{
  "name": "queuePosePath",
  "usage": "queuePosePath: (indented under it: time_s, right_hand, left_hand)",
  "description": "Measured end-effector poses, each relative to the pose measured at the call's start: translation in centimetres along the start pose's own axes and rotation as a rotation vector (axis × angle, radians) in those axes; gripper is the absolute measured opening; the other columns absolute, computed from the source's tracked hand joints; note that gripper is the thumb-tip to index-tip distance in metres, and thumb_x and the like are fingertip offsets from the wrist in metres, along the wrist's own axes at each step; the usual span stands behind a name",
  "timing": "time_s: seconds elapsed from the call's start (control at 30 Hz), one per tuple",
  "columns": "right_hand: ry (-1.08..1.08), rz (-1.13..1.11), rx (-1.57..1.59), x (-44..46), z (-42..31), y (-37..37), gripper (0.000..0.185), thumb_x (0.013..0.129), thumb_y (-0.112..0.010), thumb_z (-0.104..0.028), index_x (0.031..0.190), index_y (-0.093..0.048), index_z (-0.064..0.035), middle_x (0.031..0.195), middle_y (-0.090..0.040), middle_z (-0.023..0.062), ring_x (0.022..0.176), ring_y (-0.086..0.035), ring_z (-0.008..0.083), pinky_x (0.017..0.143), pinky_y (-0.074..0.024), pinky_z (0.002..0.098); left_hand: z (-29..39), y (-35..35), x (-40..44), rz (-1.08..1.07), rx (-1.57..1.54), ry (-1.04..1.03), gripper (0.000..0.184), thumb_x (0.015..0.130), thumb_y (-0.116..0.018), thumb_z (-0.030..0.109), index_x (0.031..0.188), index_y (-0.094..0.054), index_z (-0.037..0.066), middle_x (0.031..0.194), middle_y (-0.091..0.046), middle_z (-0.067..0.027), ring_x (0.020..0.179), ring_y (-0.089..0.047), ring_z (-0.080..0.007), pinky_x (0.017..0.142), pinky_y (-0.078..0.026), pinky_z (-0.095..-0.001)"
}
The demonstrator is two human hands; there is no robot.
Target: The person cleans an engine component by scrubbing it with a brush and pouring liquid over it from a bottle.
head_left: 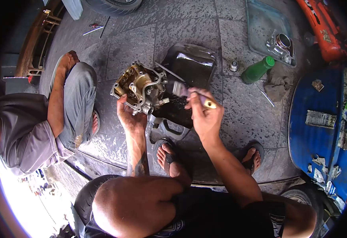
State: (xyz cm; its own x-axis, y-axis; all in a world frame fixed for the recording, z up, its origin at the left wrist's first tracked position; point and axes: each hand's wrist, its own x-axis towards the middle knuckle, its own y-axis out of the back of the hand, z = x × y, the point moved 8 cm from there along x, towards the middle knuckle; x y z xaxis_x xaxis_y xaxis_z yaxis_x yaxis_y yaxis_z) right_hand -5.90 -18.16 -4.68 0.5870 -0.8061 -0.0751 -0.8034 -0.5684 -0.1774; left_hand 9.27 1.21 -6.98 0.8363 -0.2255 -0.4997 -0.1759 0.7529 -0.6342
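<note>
Left hand (131, 118) grips an engine cylinder head (141, 87) — right hand (206, 116) clasps a paintbrush (178, 89) just beside it, over a black tray (193, 73)

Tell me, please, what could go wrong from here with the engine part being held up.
Only the left grip supports the engine part, so it might slip and drop. If it fell, the sandalled left foot nearby might be hit. The brush in the right grip might spatter, if wet.
</note>
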Motion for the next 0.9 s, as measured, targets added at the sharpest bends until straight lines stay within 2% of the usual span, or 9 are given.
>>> queuePosePath:
  time_s: [0.13, 0.2, 0.27, 0.4, 0.57, 0.6, 0.73, 0.77, 0.9]
  right_hand:
    - [0.027, -0.038, -0.002, 0.1, -1.1, -1.7, 0.015, 0.096, -0.058, -0.009, 0.105, -0.065, 0.001, 0.081, -0.068, 0.0069, 0.062, -0.062, 0.0067, 0.046, -0.0422, 0.0178]
    - [0.068, -0.061, -0.026, 0.2, -0.7, -1.4, 0.017, 0.097, -0.058, -0.011, 0.106, -0.065, 0.0008, 0.081, -0.068, 0.0067, 0.062, -0.063, 0.0069, 0.046, -0.0428, 0.018]
    - [-0.132, -0.036, 0.012, -0.4, 0.4, -0.4, 0.018, 0.097, -0.057, -0.012, 0.107, -0.064, 0.0011, 0.08, -0.068, 0.0074, 0.063, -0.063, 0.0073, 0.046, -0.0435, 0.0184]
    - [0.041, -0.008, 0.044, 0.4, -1.0, -1.6, 0.019, 0.097, -0.057, -0.015, 0.107, -0.064, -0.0003, 0.08, -0.068, 0.0066, 0.061, -0.062, 0.0067, 0.045, -0.0425, 0.0189]
    - [-0.086, -0.052, -0.018, 0.3, -0.6, -0.2, 0.019, 0.098, -0.056, -0.014, 0.107, -0.065, 0.0002, 0.076, -0.068, 0.0046, 0.059, -0.061, 0.0062, 0.047, -0.0441, 0.0195]
    - [-0.044, 0.002, 0.041, 1.1, -1.1, -0.2, 0.017, 0.093, -0.063, -0.011, 0.104, -0.067, 0.0015, 0.081, -0.07, 0.0087, 0.063, -0.067, 0.0114, 0.055, -0.0527, 0.0239]
    - [0.093, -0.092, -0.142, 0.4, -1.4, -1.4, 0.015, 0.093, -0.063, -0.01, 0.103, -0.066, 0.001, 0.08, -0.069, 0.0121, 0.062, -0.067, 0.0124, 0.054, -0.0515, 0.0254]
    - [-0.02, -0.114, -0.185, 0.2, -0.4, -0.7, 0.013, 0.092, -0.063, -0.01, 0.1, -0.066, 0.0001, 0.079, -0.069, 0.014, 0.062, -0.067, 0.0129, 0.053, -0.0503, 0.0267]
    - [0.013, 0.0, -0.077, 1.9, -2.1, -0.4, 0.012, 0.091, -0.064, -0.011, 0.099, -0.067, -0.002, 0.077, -0.069, 0.0121, 0.061, -0.067, 0.0144, 0.053, -0.0505, 0.0274]
  left_hand:
    - [-0.8, 0.8, -0.3, 0.035, -0.002, 0.027, 0.057, 0.078, -0.067, 0.024, 0.126, -0.053, -0.002, 0.123, -0.061, -0.0152, 0.112, -0.06, -0.0309, 0.101, -0.047, -0.0456]
    - [-0.9, -0.1, 0.0, -0.045, -0.017, 0.0, 0.055, 0.077, -0.067, 0.025, 0.124, -0.055, -0.002, 0.121, -0.062, -0.0139, 0.109, -0.061, -0.0304, 0.101, -0.047, -0.0455]
    - [-1.0, 0.7, -0.2, -0.06, -0.011, 0.011, 0.053, 0.076, -0.067, 0.024, 0.122, -0.056, 0.0, 0.121, -0.062, -0.0134, 0.108, -0.061, -0.03, 0.099, -0.048, -0.0445]
    - [-1.5, 1.5, -0.1, 0.039, -0.073, 0.089, 0.049, 0.076, -0.066, 0.022, 0.121, -0.058, 0.003, 0.12, -0.063, -0.0125, 0.108, -0.061, -0.0292, 0.099, -0.048, -0.0427]
    - [-0.9, 0.8, 0.0, 0.001, -0.049, 0.013, 0.05, 0.076, -0.068, 0.021, 0.121, -0.057, 0.002, 0.118, -0.064, -0.0119, 0.105, -0.062, -0.0284, 0.097, -0.049, -0.0426]
    - [-1.0, 1.2, -0.2, 0.028, -0.052, 0.023, 0.05, 0.077, -0.067, 0.021, 0.121, -0.057, 0.002, 0.118, -0.064, -0.012, 0.104, -0.062, -0.0283, 0.097, -0.049, -0.0424]
    - [-1.1, 0.6, 0.2, -0.058, -0.028, 0.031, 0.052, 0.077, -0.067, 0.022, 0.122, -0.056, 0.001, 0.118, -0.064, -0.0115, 0.106, -0.062, -0.0281, 0.099, -0.047, -0.0419]
    - [-1.0, 0.7, 0.5, -0.049, -0.027, 0.01, 0.051, 0.077, -0.067, 0.023, 0.122, -0.057, 0.002, 0.118, -0.064, -0.011, 0.106, -0.061, -0.0279, 0.098, -0.048, -0.0415]
    - [-1.3, 1.4, 0.1, 0.009, -0.027, 0.038, 0.048, 0.077, -0.066, 0.023, 0.121, -0.058, 0.003, 0.118, -0.064, -0.0095, 0.105, -0.062, -0.0269, 0.096, -0.049, -0.0412]
